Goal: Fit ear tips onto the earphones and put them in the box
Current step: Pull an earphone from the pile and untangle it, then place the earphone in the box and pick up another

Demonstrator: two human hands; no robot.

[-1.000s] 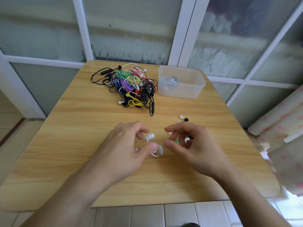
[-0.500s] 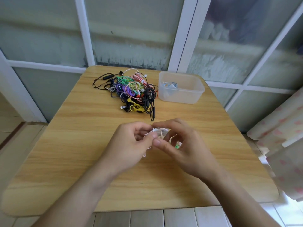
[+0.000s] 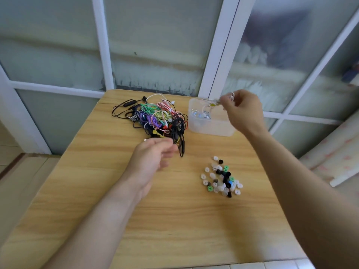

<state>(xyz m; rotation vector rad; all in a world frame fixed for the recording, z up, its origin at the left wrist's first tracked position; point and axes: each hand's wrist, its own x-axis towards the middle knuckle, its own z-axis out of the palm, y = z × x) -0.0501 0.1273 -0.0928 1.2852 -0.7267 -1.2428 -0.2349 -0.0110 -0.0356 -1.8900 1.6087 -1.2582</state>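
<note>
While the right hand (image 3: 242,111) hangs over the box (image 3: 209,129) in the upper right of the frame, its fingers are curled round a white earphone (image 3: 210,103), whose thin cable bunches in the grip and trails down into the box. A yellowish bit shows on that cable just left of the fingertips; it is too small to tell what it is. The left hand (image 3: 153,158) sits at the centre of the frame, well apart from the right. Its fingers are loosely curled at the near edge of the earphone pile (image 3: 155,117), beside a black cable that hangs down from the pile; motion blur hides whether it pinches anything.

The box is clear plastic, stands at the far right edge of the table (image 3: 97,191), and already holds some pale earphones on its floor. The pile, a tangle of black, green, purple, pink, yellow and white cables, lies to the left of the box, at the far middle of the table. The ear tips (image 3: 221,179), a loose scatter of white, clear, black, green and blue ones, lie on the wood right of centre, below the box and beneath the right forearm's line. Frosted glass panels (image 3: 155,45) in white frames fill the top of the frame behind the table.
</note>
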